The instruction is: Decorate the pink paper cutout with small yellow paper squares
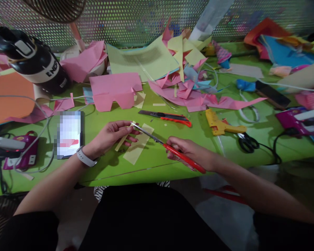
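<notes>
My right hand (pixel 181 150) is wrapped around the red handles of a pair of scissors (pixel 146 133), whose metal blades point left. Their tips reach the fingertips of my left hand (pixel 117 134). Thumb and forefinger there pinch a small pale piece of paper, mostly hidden by the fingers and blades. Below them, a pale yellow paper strip (pixel 138 148) lies on the green table, partly under the blades. Another narrow yellow strip (pixel 119 144) shows beneath my left fingers. Just beyond the scissors lies a utility knife (pixel 167 116) with an orange and black handle.
To the right are a yellow glue gun (pixel 217 123) and black-handled scissors (pixel 247 142). A phone (pixel 70 134) lies left of my wrist. Pink cut paper (pixel 115 92), yellow sheets (pixel 141 57) and a black bottle (pixel 39 66) stand or lie farther back. Cables cross both sides.
</notes>
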`<state>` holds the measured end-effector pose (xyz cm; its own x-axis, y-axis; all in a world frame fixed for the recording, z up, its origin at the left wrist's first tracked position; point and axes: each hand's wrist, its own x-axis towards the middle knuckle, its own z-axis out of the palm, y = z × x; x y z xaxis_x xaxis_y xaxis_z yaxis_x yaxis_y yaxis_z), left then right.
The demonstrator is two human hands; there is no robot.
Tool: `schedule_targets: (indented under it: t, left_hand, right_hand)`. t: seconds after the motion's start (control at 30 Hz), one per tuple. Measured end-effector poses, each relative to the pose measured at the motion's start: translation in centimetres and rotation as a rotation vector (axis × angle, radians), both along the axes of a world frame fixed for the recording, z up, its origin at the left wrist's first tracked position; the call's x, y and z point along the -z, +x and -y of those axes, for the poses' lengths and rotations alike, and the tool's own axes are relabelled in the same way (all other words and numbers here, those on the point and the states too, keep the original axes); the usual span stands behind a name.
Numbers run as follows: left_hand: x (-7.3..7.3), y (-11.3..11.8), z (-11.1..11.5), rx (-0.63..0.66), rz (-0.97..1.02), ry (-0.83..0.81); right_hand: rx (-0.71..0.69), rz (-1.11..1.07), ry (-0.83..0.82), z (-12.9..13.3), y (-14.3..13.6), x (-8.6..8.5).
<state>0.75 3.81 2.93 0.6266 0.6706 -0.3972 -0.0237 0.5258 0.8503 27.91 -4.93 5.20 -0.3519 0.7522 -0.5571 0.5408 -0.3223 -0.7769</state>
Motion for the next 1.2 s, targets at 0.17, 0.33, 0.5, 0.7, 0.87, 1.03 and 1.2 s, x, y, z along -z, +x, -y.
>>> schedule_targets:
  t: [0.17, 0.33, 0.5, 0.7, 0.87, 1.03, 1.2]
  left_hand:
    - [-0.35, -0.10, -0.02, 0.043, -0.009, -0.034]
    - [-0.34, -0.10, -0.04, 0.027, 0.008, -0.043]
    - [-0.20, -0.17, -0.19, -0.009, 0.044, -0.029]
    - [0.08, -0.13, -0.20, -0.034, 0.056, 0.018]
    - [0.11, -0.07, -0.09, -0.029, 0.083, 0.030]
    - [0.17, -0.11, 0.00, -0.005, 0.081, 0.054]
    - [0.16, -0.10, 0.00, -0.008, 0.015, 0.066]
  right_hand:
    - [0.056, -0.021, -0.012, -0.06, -0.10, -0.22]
    - [0.088, -0.033, -0.066, -0.10, -0.18, -0.55]
    - [0.042, -0.043, -0.026, 0.14, 0.19, -0.79]
    - [-0.120, -0.005, 0.111, 0.06, 0.38, -0.70]
    - [-0.168, 0.031, 0.188, -0.14, 0.24, -0.23]
    - [-0.155, 0.075, 0.166, -0.16, 0.15, -0.36]
    - [-0.121, 0.048, 0.109, -0.25, -0.20, -0.96]
